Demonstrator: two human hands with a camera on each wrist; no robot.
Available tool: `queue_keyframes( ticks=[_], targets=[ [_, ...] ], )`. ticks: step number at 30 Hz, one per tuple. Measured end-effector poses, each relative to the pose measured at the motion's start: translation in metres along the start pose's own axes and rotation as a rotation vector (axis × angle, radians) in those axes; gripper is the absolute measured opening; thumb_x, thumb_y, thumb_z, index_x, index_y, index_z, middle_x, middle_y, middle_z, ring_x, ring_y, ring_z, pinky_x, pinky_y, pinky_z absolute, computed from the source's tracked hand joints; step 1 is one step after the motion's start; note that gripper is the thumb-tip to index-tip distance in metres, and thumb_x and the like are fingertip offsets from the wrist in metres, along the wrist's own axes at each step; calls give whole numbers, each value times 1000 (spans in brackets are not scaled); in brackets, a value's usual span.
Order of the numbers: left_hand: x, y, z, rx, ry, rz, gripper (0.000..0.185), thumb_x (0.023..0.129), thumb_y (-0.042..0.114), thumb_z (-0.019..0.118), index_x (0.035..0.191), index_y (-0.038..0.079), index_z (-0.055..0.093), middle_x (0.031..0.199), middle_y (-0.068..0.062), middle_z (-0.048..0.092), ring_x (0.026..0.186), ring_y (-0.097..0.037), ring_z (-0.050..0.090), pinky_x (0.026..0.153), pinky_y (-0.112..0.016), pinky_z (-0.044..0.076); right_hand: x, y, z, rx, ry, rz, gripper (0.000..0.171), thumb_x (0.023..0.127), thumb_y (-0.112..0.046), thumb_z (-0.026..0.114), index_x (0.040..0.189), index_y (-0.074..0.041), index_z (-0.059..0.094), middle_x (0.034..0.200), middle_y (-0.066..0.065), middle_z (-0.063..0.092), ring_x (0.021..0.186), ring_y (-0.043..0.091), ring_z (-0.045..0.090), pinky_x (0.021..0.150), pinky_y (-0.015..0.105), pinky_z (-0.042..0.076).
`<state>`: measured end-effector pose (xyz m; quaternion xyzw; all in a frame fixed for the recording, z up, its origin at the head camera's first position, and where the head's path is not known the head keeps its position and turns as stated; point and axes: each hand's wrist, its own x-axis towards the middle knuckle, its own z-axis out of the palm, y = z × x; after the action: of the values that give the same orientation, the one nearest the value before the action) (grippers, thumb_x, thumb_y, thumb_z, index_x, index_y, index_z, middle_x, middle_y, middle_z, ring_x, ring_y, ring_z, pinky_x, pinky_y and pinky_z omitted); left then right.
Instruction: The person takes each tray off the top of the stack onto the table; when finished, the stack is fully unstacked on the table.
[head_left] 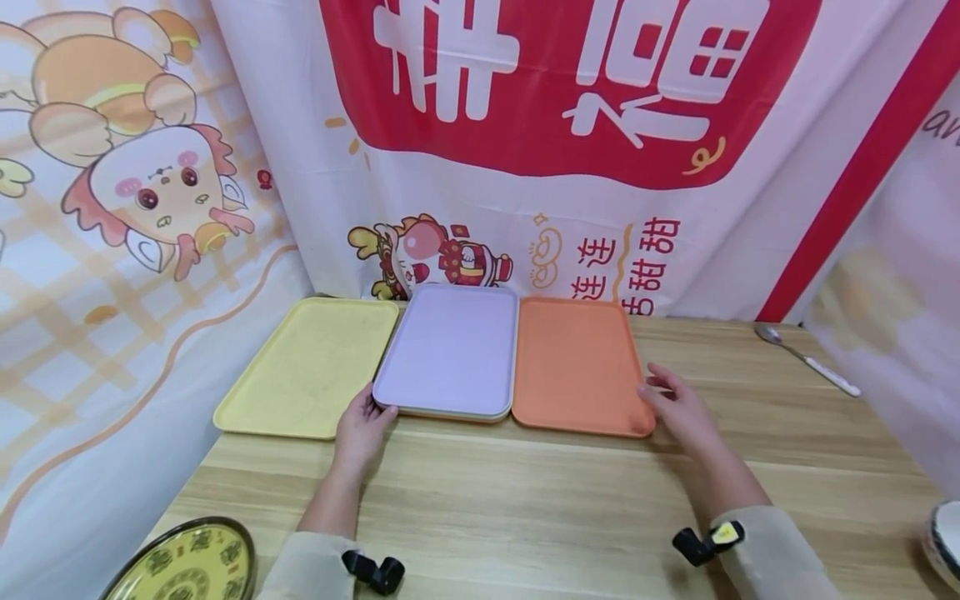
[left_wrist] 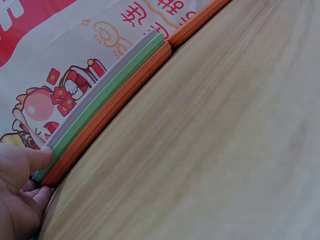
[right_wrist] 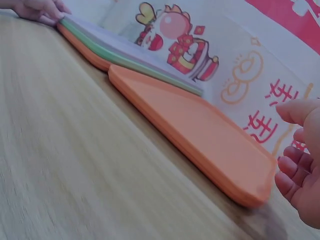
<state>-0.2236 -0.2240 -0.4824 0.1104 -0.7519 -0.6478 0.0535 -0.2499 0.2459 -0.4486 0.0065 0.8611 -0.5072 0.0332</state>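
Three trays lie side by side at the table's back: a yellow tray (head_left: 307, 367), a lilac tray (head_left: 450, 350) and an orange tray (head_left: 573, 367). The lilac one tops a stack; the left wrist view shows lilac (left_wrist: 102, 86), green (left_wrist: 116, 95) and orange (left_wrist: 131, 97) layers. My left hand (head_left: 363, 421) (left_wrist: 20, 200) grips the stack's near left corner, thumb on top and fingers beneath. My right hand (head_left: 678, 404) (right_wrist: 302, 165) hovers at the single orange tray's (right_wrist: 200, 135) near right corner, fingers loosely curved and just off its edge.
A spoon (head_left: 806, 358) lies at the back right of the wooden table (head_left: 525, 500). A green patterned plate (head_left: 187, 562) sits at the front left corner, and a bowl's rim (head_left: 947, 542) shows at the right edge. A printed cloth banner hangs close behind the trays.
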Motion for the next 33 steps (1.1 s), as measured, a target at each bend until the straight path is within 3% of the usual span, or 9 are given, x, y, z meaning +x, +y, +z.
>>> queue_keyframes(
  ticks=[5, 8, 14, 23, 30, 33],
  targets=[
    [-1, 1, 0, 1, -1, 3, 71, 95, -1, 58, 152, -9, 18, 156, -31, 24, 146, -43, 27, 123, -45, 29, 6, -21, 18, 113, -16, -30, 62, 100, -27, 55, 151, -1, 32, 144, 26, 45, 97, -4, 52, 82, 16, 53],
    [0, 0, 0, -1, 0, 3, 71, 95, -1, 58, 152, -9, 18, 156, -31, 24, 146, -43, 27, 123, -44, 29, 10, -30, 35, 201, -39, -35, 59, 100, -19, 55, 150, 1, 32, 144, 28, 43, 92, -7, 53, 83, 22, 56],
    [0, 0, 0, -6, 0, 7, 70, 94, -2, 58, 151, -9, 19, 156, -31, 24, 146, -43, 27, 123, -45, 29, 16, -37, 67, 292, -58, -20, 57, 99, -13, 56, 149, 1, 34, 143, 26, 43, 93, -1, 54, 83, 25, 56],
    [0, 0, 0, 5, 3, 19, 70, 94, -3, 59, 150, -11, 19, 155, -33, 25, 145, -43, 28, 122, -45, 30, 19, -51, 109, 257, -113, 3, 57, 97, -19, 60, 148, -4, 39, 137, 23, 50, 102, 26, 61, 84, 32, 60],
    [0, 0, 0, 6, 7, 21, 69, 94, -3, 59, 150, -11, 20, 155, -33, 26, 145, -43, 29, 122, -45, 30, 20, -65, 136, 250, -160, 6, 56, 96, -16, 61, 147, -4, 42, 130, 21, 53, 82, 20, 60, 75, 27, 60],
    [-1, 0, 1, 8, 7, 26, 69, 94, -3, 59, 150, -11, 21, 155, -33, 26, 144, -43, 29, 121, -45, 31, 22, -66, 145, 252, -163, -8, 55, 95, -14, 62, 145, -3, 44, 127, 21, 55, 80, 19, 59, 71, 25, 59]
  ],
)
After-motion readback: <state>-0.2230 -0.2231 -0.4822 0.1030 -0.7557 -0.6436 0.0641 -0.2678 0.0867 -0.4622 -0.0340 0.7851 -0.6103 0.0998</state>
